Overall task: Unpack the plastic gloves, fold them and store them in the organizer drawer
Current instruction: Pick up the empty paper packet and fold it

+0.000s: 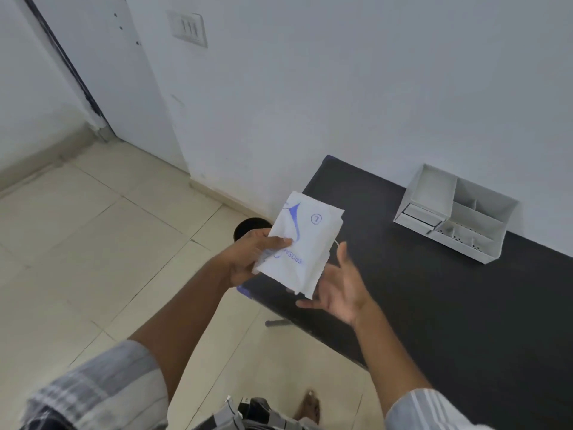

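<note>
So the glove packet point(302, 243) is up in the air over the near-left corner of the dark table point(434, 290), pinched in the left hand point(251, 259), thumb on top across the printed face and the fingers tucked underneath. The right hand point(338, 290) is spread wide, palm up, right under the packet's lower edge; it looks like it's barely touching or just short of it, can't really tell which. It isn't gripping anything

The packet looks like folded white paper with blue print and a circled L, and the layers are already fanning apart a bit along the right and bottom edges. I'd say that's the spot to go for: slip the right thumb and forefinger into that loose edge and peel it open instead of ripping through the middle, since thin plastic gloves tear and stretch easily. Keep the left pinch firm near the closed side so the whole thing doesn't slide out

The white organizer point(452, 215) sits against the wall at the far side of the table, well away from the hands, its small drawer point(417, 216) on the left side low down. I'd do the unpacking over the table so anything that drops lands there and not on the tile floor point(93, 243)
</note>
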